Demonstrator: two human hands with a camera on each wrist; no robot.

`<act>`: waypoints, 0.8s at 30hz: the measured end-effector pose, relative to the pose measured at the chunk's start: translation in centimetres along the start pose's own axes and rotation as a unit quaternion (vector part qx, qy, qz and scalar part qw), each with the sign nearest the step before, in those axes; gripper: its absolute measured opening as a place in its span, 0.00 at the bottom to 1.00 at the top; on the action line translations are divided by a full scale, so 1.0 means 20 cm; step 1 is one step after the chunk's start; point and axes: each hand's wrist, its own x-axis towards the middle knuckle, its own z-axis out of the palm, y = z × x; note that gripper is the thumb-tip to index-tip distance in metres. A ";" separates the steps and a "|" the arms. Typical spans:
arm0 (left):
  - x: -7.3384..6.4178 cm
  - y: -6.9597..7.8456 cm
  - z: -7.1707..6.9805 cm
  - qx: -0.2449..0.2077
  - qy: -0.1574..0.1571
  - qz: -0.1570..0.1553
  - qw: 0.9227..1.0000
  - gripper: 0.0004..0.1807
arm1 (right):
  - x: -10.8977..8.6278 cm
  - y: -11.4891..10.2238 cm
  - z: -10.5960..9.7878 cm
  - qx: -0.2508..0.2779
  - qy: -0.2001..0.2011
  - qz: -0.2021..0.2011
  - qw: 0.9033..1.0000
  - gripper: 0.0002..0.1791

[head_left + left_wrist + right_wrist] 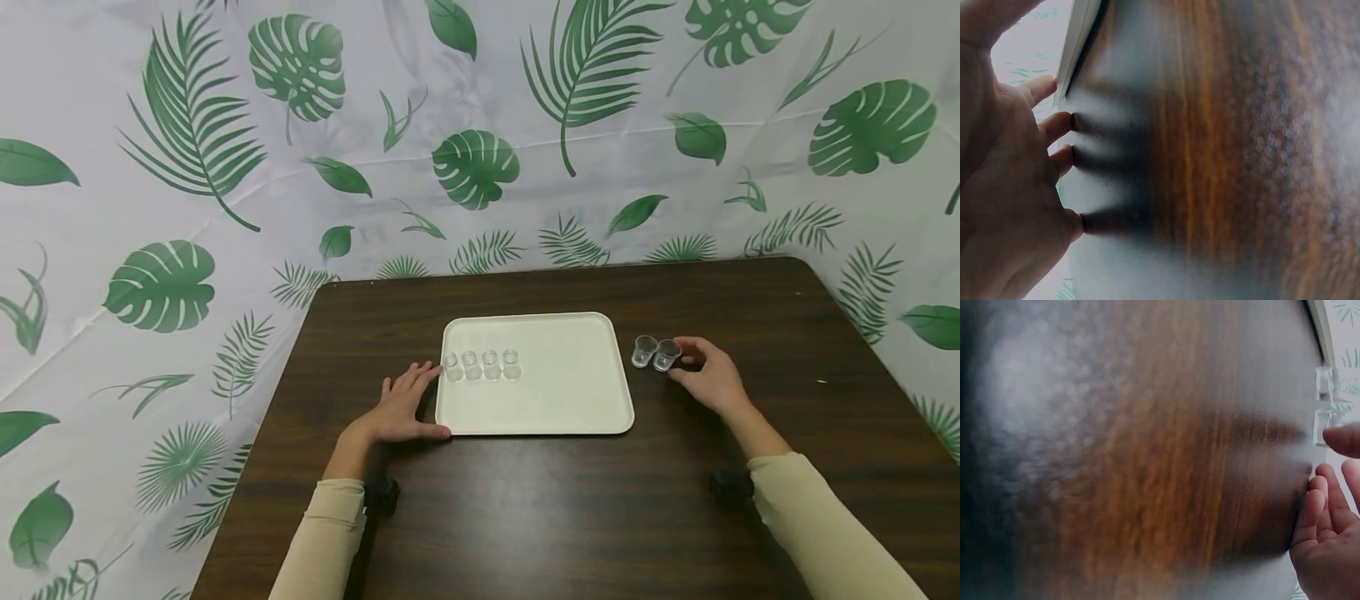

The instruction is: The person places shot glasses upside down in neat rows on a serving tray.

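Observation:
On the cream tray (558, 375) several small clear cups (491, 365) stand in a row at the left. My left hand (401, 410) lies spread at the tray's left end, fingertips by its edge and thumb at the near left corner. In the left wrist view the left palm (1010, 169) faces the tabletop, fingers apart. Right of the tray, two clear cups stand side by side on the table. My right hand (712, 377) pinches the right-hand cup (665, 357) between thumb and index finger; the other cup (643, 351) sits against it.
The dark wooden table (525, 517) extends around the tray. Behind it and along both sides hangs a white cloth (420, 100) printed with green leaves. A dark wrist device (384, 493) is under the left forearm, and another (731, 486) under the right.

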 end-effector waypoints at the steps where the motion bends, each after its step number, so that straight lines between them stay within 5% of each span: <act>1: 0.00 0.00 0.00 0.000 0.001 0.001 1.000 0.59 | 0.00 0.01 0.00 -0.005 -0.002 0.000 1.000 0.28; 24: 0.00 -0.01 -0.01 0.005 -0.006 -0.001 1.000 0.59 | -0.01 0.00 0.02 -0.018 -0.021 0.015 1.000 0.23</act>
